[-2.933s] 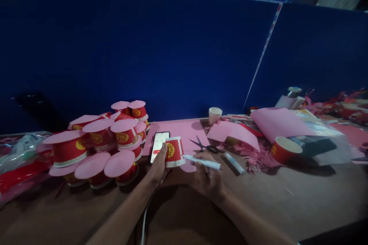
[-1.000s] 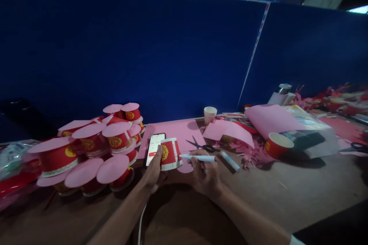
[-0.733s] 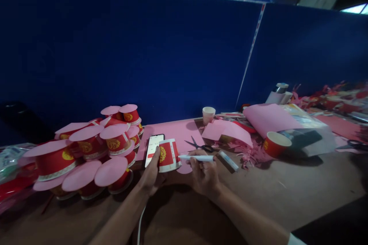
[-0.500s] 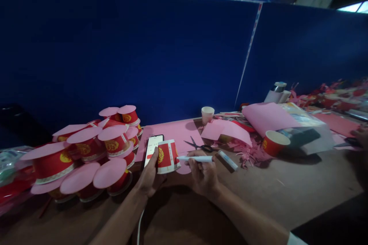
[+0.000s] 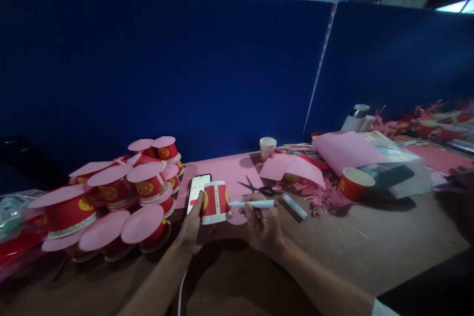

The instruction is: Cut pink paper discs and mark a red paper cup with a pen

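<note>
Left hand (image 5: pixel 190 231) grips the red cup (image 5: pixel 215 203) over the tabletop (image 5: pixel 333 247); right hand (image 5: pixel 264 222) grips a white pen (image 5: pixel 255 204), tip at cup's side. From here, looks like the pen-on-cup step; next move probably needs a steady cup.

Craft workspace: table (image 5: pixel 326 247) against blue partition (image 5: pixel 207 74); scissors (image 5: pixel 255 188), white pen (image 5: pixel 262 204), pink paper (image 5: pixel 229 169), piled red cups (image 5: pixel 110 192) (paper-topped).
</note>
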